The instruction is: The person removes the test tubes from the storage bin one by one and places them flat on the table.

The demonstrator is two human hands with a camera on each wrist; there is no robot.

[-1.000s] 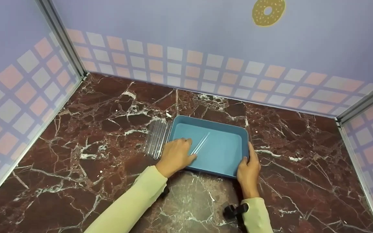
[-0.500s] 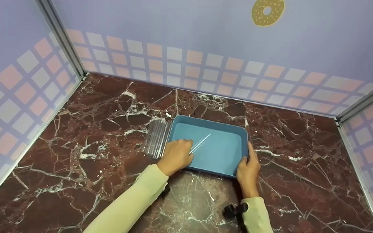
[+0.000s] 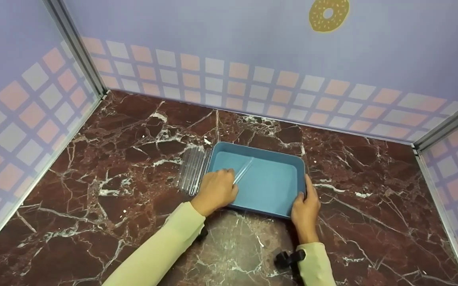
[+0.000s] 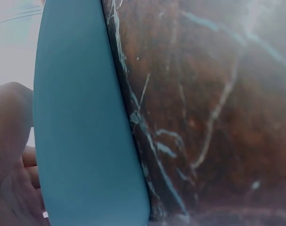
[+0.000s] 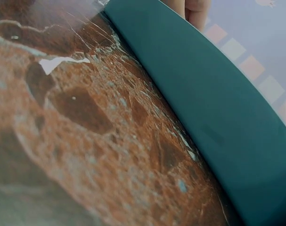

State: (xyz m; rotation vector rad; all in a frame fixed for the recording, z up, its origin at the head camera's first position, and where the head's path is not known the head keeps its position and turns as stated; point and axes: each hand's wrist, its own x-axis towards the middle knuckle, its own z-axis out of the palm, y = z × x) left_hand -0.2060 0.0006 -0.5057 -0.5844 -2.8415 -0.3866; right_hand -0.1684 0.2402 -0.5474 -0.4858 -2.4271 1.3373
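The left hand pinches a clear tube that slants over the floor of the blue tray. The right hand grasps the tray's near right corner. More tubes lie in a row on the counter, touching the tray's left wall. The slick, thin tube could slip from the pinch and roll. A nudge of the tray might scatter the row beside it. The counter is dark red marble with white veins; lilac walls with a checked band enclose it.
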